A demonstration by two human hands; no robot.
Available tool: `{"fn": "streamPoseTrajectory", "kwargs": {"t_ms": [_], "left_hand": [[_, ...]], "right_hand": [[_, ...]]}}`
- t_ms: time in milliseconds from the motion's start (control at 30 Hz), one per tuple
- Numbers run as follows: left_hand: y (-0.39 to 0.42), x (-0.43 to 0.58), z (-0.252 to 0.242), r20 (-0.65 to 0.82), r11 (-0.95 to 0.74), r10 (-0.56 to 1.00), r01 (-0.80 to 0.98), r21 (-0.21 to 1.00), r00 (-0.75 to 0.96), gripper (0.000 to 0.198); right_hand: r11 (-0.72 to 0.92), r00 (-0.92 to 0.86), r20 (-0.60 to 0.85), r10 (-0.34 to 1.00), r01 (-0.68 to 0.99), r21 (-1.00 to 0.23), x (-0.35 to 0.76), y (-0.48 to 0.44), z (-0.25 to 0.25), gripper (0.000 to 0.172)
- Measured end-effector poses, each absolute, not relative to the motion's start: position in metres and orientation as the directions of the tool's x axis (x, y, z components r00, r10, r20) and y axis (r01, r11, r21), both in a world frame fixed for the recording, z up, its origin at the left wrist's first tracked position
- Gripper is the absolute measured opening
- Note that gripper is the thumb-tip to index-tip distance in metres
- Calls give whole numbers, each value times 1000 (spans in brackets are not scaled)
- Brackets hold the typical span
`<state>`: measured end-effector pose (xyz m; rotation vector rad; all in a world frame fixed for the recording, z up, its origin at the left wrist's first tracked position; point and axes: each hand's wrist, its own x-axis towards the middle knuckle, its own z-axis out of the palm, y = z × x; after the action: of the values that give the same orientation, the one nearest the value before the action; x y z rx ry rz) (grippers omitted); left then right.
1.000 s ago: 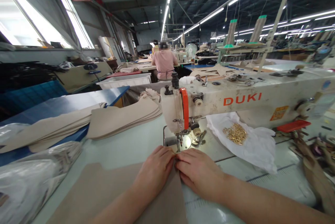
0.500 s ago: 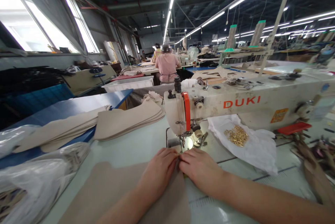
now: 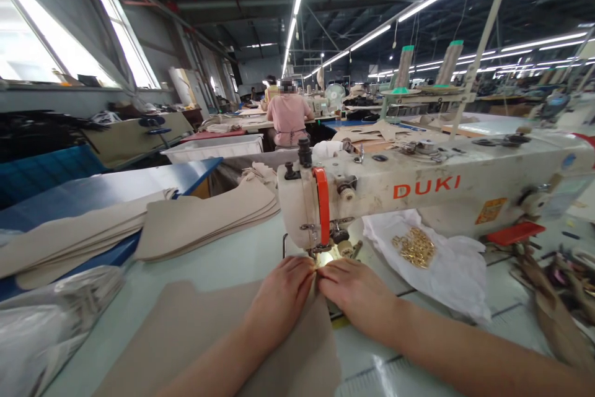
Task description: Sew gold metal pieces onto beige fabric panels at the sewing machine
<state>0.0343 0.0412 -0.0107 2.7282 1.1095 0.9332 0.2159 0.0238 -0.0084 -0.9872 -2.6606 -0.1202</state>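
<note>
At the lower centre of the frame, just below the needle end of a DUKI sewing machine (image 3: 372, 177), two bare hands meet over the upper right corner of a taupe panel (image 3: 209, 329). The left hand (image 3: 284, 298) lies across the panel, its grip drawn closed on the edge, fingertips pinched together. The right hand (image 3: 356, 295) comes in from the lower right, fingers bent, tips against that same edge; its thumb is hidden, so I cannot tell whether its grip pinches or only presses.

From the fingertips, the panel spreads down and to the left over the pale counter (image 3: 227, 270), its right edge running from the bottom of the frame up towards the needle. The frame cuts it off below, leaving its long axis uncertain. The left hand is nearer to its bulk; the right sits mostly beyond that edge.

At centre left lies a stack of similar panels (image 3: 209, 217); right of centre, a white bag (image 3: 450, 279) carries gold-coloured metal pieces (image 3: 414, 247).
</note>
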Motion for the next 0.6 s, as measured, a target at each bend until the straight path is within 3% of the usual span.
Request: {"fn": "streamPoseTrajectory", "kwargs": {"t_ms": [600], "left_hand": [[48, 33, -11, 533, -730, 666, 605, 318, 522, 19]], "right_hand": [[745, -698, 285, 657, 659, -105, 215, 30, -12, 9]]}}
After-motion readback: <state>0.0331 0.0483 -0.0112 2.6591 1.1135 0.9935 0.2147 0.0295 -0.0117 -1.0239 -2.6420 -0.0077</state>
